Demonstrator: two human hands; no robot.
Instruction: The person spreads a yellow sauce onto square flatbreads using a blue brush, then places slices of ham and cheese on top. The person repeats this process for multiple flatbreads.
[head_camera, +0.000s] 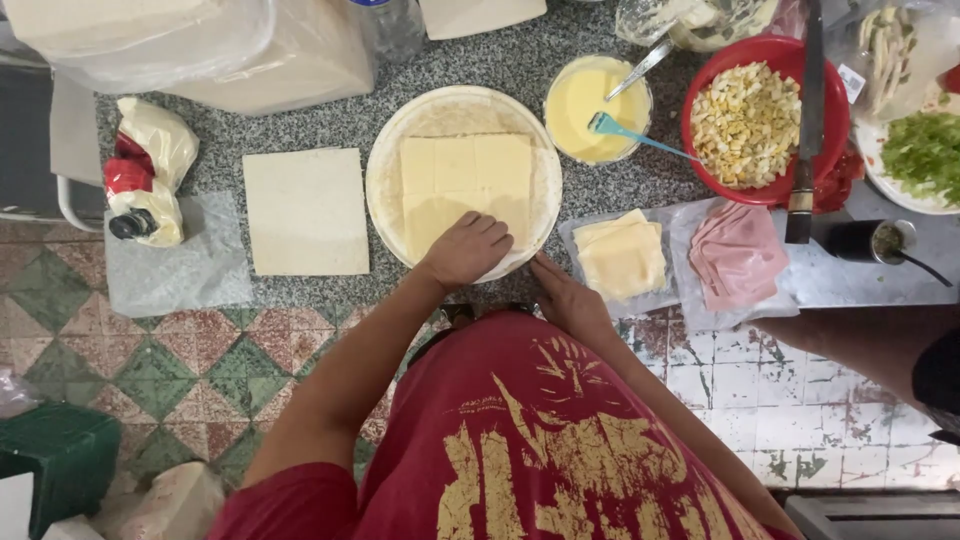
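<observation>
A round white plate (385, 190) on the speckled counter carries a pale flat sheet covered with several square cheese slices (465, 165). My left hand (468, 250) lies on the nearest slice at the plate's front, fingers curled down onto it. My right hand (565, 295) rests at the counter's front edge, fingers stretched out toward the plate's rim, nothing in it. Just right of that hand, a stack of cheese slices (622, 257) sits on clear plastic.
A flat pale square sheet (305, 210) and a tied sauce bag (145, 170) lie left. At the back: a yellow sauce bowl with blue brush (590, 100), a red bowl of diced food (760, 120), a knife (805, 130). Ham slices (735, 250) and another person's arm (860, 340) are right.
</observation>
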